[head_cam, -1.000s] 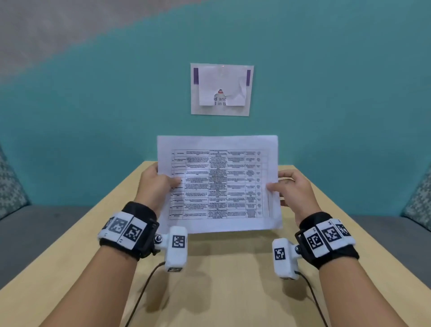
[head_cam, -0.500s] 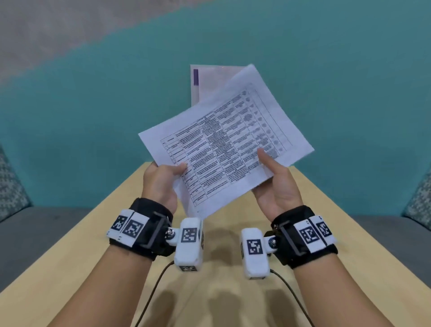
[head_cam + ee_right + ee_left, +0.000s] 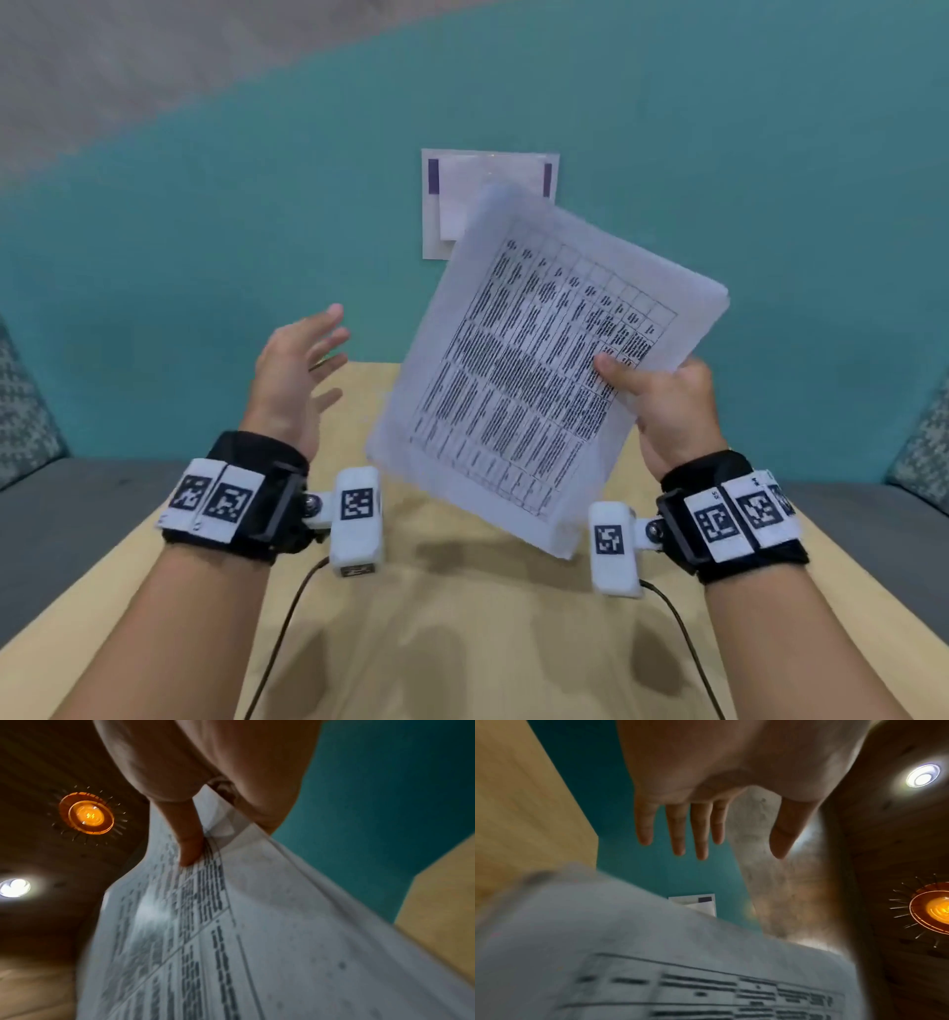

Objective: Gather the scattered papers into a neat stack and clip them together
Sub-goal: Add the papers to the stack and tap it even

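White printed paper was all my right hand [image 3: 672,411] carried: I had the papers [image 3: 534,370] pinched at their right edge, thumb [image 3: 189,843] pressed flat on the printed table side and the other fingers curled behind the sheets. In the right wrist view the thumb lay along the rows of text, and the sheet edges showed close together just beside it. How many sheets were in the stack I could not tell.

My left hand [image 3: 295,372] held nothing. Its fingers [image 3: 677,829] were straight and spread a little, thumb out to the side, palm turned toward the stack, and it touched neither the papers nor the table.

The papers hung in the air above the wooden table [image 3: 462,642], tilted, with the top corner leaning away to the right and the lowest corner pointing down between my two wrists. They sat to the right of my open left hand, near it but apart.

Both forearms reached forward over the table, wrists raised clear of the surface, each with a black band [image 3: 241,493] carrying square markers. A notice [image 3: 441,205] hung on the teal wall [image 3: 205,231] behind, partly covered by the stack's upper corner.
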